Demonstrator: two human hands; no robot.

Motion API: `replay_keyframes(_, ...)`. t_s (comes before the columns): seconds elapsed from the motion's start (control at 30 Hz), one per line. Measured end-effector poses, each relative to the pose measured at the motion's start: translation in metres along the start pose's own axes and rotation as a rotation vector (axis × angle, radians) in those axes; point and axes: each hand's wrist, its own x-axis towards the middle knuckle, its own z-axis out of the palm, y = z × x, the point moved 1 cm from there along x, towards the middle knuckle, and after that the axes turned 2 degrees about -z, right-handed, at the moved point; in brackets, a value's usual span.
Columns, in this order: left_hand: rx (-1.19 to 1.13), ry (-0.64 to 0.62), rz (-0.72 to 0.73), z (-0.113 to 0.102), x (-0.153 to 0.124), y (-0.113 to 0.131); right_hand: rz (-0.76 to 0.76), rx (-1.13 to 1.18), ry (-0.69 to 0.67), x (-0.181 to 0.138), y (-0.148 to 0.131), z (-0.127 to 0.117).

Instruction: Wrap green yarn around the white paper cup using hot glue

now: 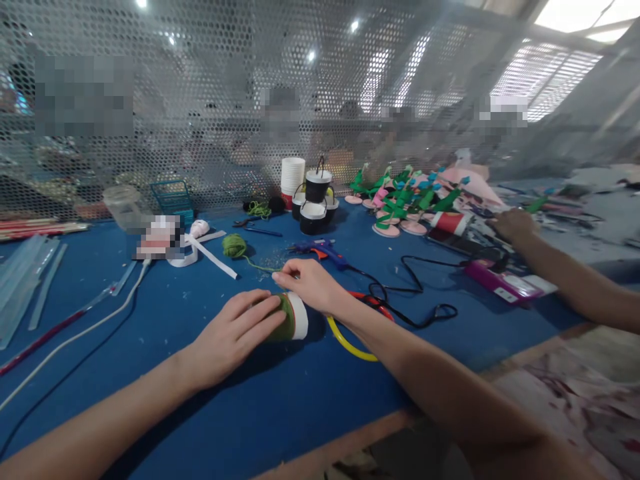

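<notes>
A paper cup [296, 317] lies on its side on the blue table [210, 400], partly wrapped in green yarn, its white rim to the right. My left hand [234, 335] lies over the cup's wrapped part with fingers curled round it. My right hand [309, 283] is above the cup's rim, fingers pinched on the thin green yarn strand [257, 267] that runs to a small green yarn ball [234, 245].
A blue glue gun [323, 251] with black cord [410, 293], scissors with red and yellow handles [357, 333], black and white cups [315, 197], glue sticks [25, 280], white ribbon [200, 247], green and pink craft pieces [400, 200]. Another person's arm [560, 267] reaches in at right. Mesh screen behind.
</notes>
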Motion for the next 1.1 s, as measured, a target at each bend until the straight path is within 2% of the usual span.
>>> replay_keyframes(0.13, 0.003, 0.0, 0.008, 0.0, 0.0, 0.001, 0.012, 0.041, 0.027, -0.002, -0.001, 0.004)
replay_keyframes(0.27, -0.04, -0.009, -0.059, 0.001, 0.0, 0.002, -0.001, 0.044, 0.103, -0.002, -0.002, 0.006)
replay_keyframes(0.33, -0.097, 0.007, -0.136, 0.0, 0.001, 0.002, -0.01, 0.038, 0.15, -0.002, -0.002, 0.005)
replay_keyframes(0.43, -0.184, 0.051, -0.335, -0.001, 0.002, 0.001, -0.034, 0.02, 0.205, -0.004, -0.002, 0.007)
replay_keyframes(0.57, -0.325, -0.046, -0.513, 0.001, 0.002, -0.001, -0.095, -0.01, 0.232, -0.009, -0.004, 0.012)
replay_keyframes(0.67, -0.421, -0.125, -0.544, 0.002, 0.003, -0.001, -0.147, -0.044, 0.224, -0.012, -0.005, 0.014)
replay_keyframes(0.83, -0.459, -0.13, -0.544, 0.001, 0.004, -0.002, -0.286, -0.126, 0.236, -0.013, -0.004, 0.01)
replay_keyframes(1.1, -0.496, -0.11, -0.537, 0.003, 0.002, -0.003, -0.276, 0.045, 0.183, -0.014, -0.011, 0.004)
